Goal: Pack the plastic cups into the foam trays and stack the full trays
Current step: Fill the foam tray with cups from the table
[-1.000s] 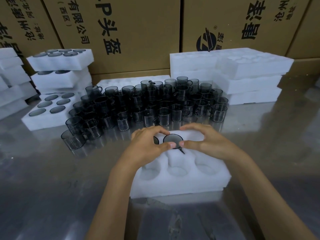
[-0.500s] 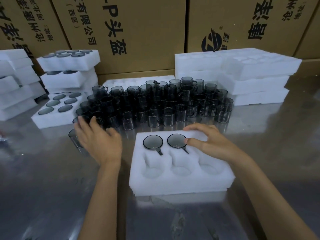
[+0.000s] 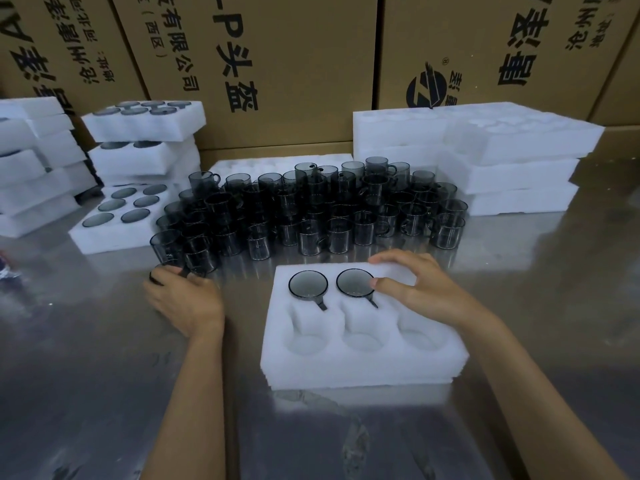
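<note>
Head view: steel table point(image 3: 554, 306) before cardboard boxes point(image 3: 277, 64); left fingers point(image 3: 173, 271) grip a cup point(image 3: 162, 273), right fingers point(image 3: 391, 283) lie flat on foam tray point(image 3: 363, 362).

Cup cluster point(image 3: 311, 209) close behind foam tray point(image 3: 363, 362)

left hand point(image 3: 185, 301): a second ago it was on the foam tray point(image 3: 363, 355) beside the right, both seating a cup. Since then it has left the tray and gone out left to the near edge of the loose cups point(image 3: 311, 209) on the desk point(image 3: 104, 393). Fingers now curled round one dark cup point(image 3: 162, 273) there.
right hand point(image 3: 420, 289): no longer pinching the cup. Fingers flattened on the tray's far right corner, thumb tip touching the rim of the second cup point(image 3: 355, 284).
tray: back row now shows two seated cups, first cup point(image 3: 308, 285) uncovered.
</note>
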A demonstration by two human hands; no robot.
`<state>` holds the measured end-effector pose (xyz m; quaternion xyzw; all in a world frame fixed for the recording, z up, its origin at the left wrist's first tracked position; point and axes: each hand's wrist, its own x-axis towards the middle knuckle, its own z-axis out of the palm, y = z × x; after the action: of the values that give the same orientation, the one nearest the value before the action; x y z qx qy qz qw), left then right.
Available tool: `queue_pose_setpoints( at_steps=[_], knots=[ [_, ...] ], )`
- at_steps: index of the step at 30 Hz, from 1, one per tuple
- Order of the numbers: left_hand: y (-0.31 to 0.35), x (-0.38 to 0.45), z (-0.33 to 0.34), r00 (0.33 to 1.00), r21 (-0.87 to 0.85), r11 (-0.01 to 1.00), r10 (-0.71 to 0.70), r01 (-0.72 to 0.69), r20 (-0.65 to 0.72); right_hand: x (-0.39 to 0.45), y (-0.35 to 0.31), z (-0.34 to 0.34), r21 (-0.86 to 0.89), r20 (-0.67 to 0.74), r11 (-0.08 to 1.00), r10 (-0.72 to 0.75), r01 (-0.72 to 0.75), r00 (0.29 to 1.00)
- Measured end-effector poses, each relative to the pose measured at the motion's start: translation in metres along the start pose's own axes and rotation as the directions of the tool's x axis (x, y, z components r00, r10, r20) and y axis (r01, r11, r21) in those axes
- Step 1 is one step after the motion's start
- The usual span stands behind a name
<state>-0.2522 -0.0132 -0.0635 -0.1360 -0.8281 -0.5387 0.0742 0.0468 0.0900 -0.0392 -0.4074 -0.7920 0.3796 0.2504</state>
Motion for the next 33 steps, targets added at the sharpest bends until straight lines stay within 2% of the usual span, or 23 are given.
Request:
queue_pose_setpoints(
  at_steps=[3, 5, 7, 9, 10, 11, 13, 14, 15, 17, 19, 22, 25, 29, 33],
  knots=[
    [0.011, -0.006, -0.002, 0.995, -0.1, 0.991, 0.083, -0.088, -0.054, 0.0, -0.001, 0.0, -0.011, -0.002, 1.0, -0.006, 0.006, 1.0],
    [0.022, -0.012, -0.004, 0.972, -0.163, 0.961, 0.209, -0.224, -0.104, -0.001, -0.002, -0.001, -0.025, 0.004, 1.0, -0.017, 0.017, 1.0],
    [0.037, -0.021, -0.007, 0.952, -0.281, 0.91, 0.297, -0.305, -0.071, -0.002, -0.004, -0.001, -0.044, -0.001, 0.999, -0.027, 0.027, 1.0],
    [0.054, -0.032, -0.01, 0.944, -0.444, 0.862, 0.316, -0.242, 0.099, -0.001, -0.006, -0.001, -0.065, -0.051, 0.997, -0.041, 0.037, 0.998],
    [0.062, -0.037, -0.012, 0.911, -0.501, 0.843, 0.344, -0.194, 0.226, -0.001, -0.007, 0.0, -0.09, -0.108, 0.995, -0.057, 0.048, 0.993],
    [0.069, -0.041, -0.013, 0.848, -0.541, 0.826, 0.394, -0.157, 0.355, -0.001, -0.008, 0.001, -0.143, -0.184, 0.987, -0.097, 0.071, 0.978],
    [0.078, -0.052, -0.014, 0.668, -0.586, 0.803, 0.496, -0.11, 0.555, -0.003, -0.013, 0.001, -0.255, -0.309, 0.957, -0.216, 0.138, 0.926],
    [0.082, -0.059, -0.014, 0.591, -0.591, 0.799, 0.53, -0.108, 0.608, -0.004, -0.017, 0.001, -0.228, -0.323, 0.956, -0.255, 0.187, 0.912],
    [0.085, -0.067, -0.014, 0.536, -0.594, 0.795, 0.557, -0.123, 0.635, -0.005, -0.022, 0.001, -0.122, -0.306, 0.963, -0.268, 0.242, 0.913],
    [0.089, -0.081, -0.013, 0.47, -0.604, 0.778, 0.604, -0.173, 0.643, -0.006, -0.03, 0.002, 0.155, -0.237, 0.939, -0.266, 0.306, 0.935],
    [0.093, -0.092, -0.015, 0.436, -0.622, 0.758, 0.636, -0.197, 0.636, -0.007, -0.035, 0.0, 0.307, -0.196, 0.909, -0.231, 0.283, 0.953],
    [0.097, -0.1, -0.017, 0.427, -0.654, 0.744, 0.64, -0.137, 0.638, -0.009, -0.036, -0.008, 0.366, -0.191, 0.9, -0.176, 0.236, 0.966],
    [0.101, -0.115, -0.013, 0.387, -0.673, 0.733, 0.65, -0.095, 0.654, -0.013, -0.032, -0.02, 0.443, -0.254, 0.863, -0.139, 0.243, 0.957],
    [0.104, -0.131, -0.003, 0.354, -0.673, 0.722, 0.679, -0.161, 0.643, -0.016, -0.025, -0.03, 0.574, -0.268, 0.79, -0.067, 0.216, 0.961],
    [0.099, -0.136, 0.008, 0.266, -0.604, 0.742, 0.669, -0.291, 0.694, -0.015, -0.014, -0.041, 0.393, -0.187, 0.909, -0.068, 0.138, 0.98]
  ],
)
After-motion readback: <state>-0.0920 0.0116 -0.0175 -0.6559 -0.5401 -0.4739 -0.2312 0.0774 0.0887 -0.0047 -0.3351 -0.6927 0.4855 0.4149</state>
